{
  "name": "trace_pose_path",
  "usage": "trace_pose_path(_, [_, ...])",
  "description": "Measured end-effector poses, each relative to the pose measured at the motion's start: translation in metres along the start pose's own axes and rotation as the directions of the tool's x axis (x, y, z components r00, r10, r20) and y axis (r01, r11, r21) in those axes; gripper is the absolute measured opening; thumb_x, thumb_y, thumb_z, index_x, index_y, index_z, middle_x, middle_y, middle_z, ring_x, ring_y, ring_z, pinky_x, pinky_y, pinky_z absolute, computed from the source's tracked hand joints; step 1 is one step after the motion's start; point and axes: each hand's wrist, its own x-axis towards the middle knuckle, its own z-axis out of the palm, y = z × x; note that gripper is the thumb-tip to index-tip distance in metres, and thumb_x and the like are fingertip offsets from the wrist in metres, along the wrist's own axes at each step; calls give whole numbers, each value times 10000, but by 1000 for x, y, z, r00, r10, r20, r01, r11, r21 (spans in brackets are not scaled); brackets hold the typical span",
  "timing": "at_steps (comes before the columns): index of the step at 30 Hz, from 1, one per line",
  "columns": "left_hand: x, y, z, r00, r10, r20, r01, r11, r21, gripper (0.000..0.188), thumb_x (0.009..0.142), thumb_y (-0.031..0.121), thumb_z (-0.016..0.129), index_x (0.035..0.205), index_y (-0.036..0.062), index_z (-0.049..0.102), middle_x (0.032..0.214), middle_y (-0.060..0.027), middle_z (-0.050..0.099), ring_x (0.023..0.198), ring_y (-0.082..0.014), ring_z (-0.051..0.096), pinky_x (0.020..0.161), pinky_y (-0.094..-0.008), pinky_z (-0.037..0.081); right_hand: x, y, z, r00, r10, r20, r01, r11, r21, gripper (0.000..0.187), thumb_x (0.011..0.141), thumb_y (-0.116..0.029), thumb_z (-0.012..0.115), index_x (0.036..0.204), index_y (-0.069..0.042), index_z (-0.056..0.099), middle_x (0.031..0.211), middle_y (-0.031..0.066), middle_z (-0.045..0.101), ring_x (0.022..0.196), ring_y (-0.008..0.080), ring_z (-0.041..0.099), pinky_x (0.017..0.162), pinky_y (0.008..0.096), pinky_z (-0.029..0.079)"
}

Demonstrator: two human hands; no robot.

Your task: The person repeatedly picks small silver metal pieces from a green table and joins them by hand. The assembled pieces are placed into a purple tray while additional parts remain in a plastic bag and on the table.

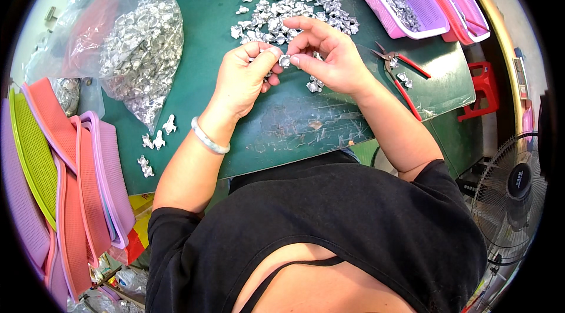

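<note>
My left hand (247, 74) is closed, its thumb and fingers gripping a small shiny silver metal part (284, 61). At the other side of that part, my right hand (332, 60) touches it with the thumb and a bent finger, while the index finger arches above. Another silver part (315, 84) shows just below the right palm; whether it is held or lies on the table is hidden. Just beyond both hands spreads a loose pile of similar silver parts (276, 15) on the green table (282, 130).
A clear bag (144, 48) full of silver parts stands left, with several loose ones (159, 140) nearby. Stacked plastic baskets (70, 195) crowd the left edge. Red-handled pliers (400, 77) lie right, below a purple basket (432, 21) of parts. A fan (512, 195) and red stool (484, 92) stand rightward.
</note>
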Motion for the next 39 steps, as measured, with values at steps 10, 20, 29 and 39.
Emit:
trace_pose_path(10, [-2,0,2,998,61,-18,-61,998,11,123,833,177,589,832,54,596,679,-20,579,540,-66,518,447,-162,373,0,0,-1,1000,20,-5,-20,999,29,469,781,36,571,1223,-27,428,831,21,571,773,71,526,713,211,426])
trace_pose_path(20, [-3,-2,3,995,101,-2,-101,994,41,109,844,185,584,810,82,590,671,-1,568,542,-58,515,450,-153,366,1,1,0,997,77,-2,-76,989,127,466,781,25,575,1221,-18,427,826,16,570,768,68,519,710,207,419])
trace_pose_path(29, [-4,-4,6,995,96,4,-96,993,72,115,844,201,587,810,91,587,672,1,567,546,-59,520,454,-156,372,1,-2,-3,989,146,19,-148,974,170,466,771,7,559,1220,-15,439,814,4,571,749,56,511,700,196,408])
trace_pose_path(39, [-3,-5,6,998,37,-45,-37,999,1,132,846,203,582,801,79,578,663,-7,557,535,-71,504,444,-168,356,0,-2,-2,978,204,34,-206,941,268,466,789,2,552,1230,-2,402,788,12,579,740,61,522,700,207,420])
